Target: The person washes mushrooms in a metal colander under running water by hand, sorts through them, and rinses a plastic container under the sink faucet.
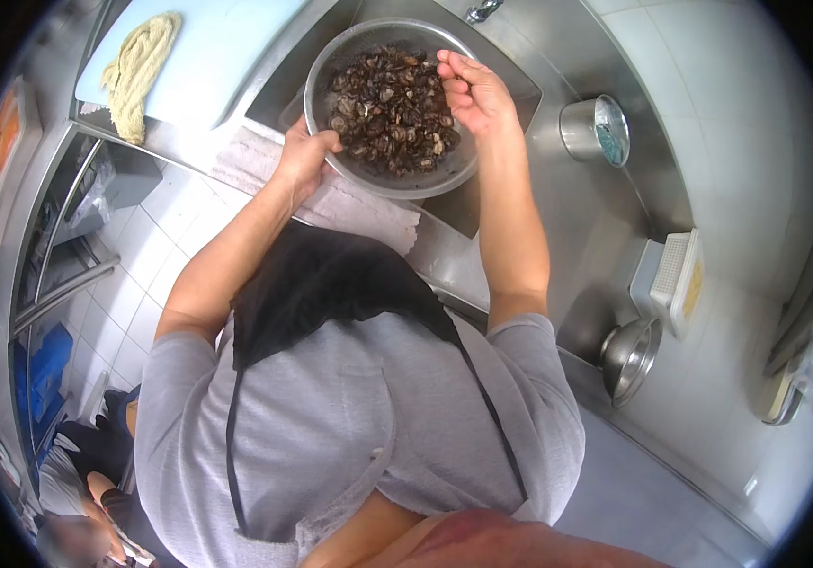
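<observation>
Over a steel sink point(455, 207), a person's left hand point(305, 159) clamps the rim of a round bowl point(310, 90) of dark shells point(392, 109) while the right hand point(478, 97), apart from it, hovers half-curled at the bowl's right side; whether it pinches anything cannot be told.

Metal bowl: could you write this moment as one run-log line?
metal bowl: over sink, holding dark brown pieces | left hand: gripping rim | right hand: over bowl's right side, curled, grip unclear

Wearer's hands point(305, 159) point(478, 95): two. Metal bowls point(464, 159) point(632, 362): two. Pot point(579, 132): one. Faucet point(484, 11): one. Shellfish point(389, 112): uncountable.
</observation>
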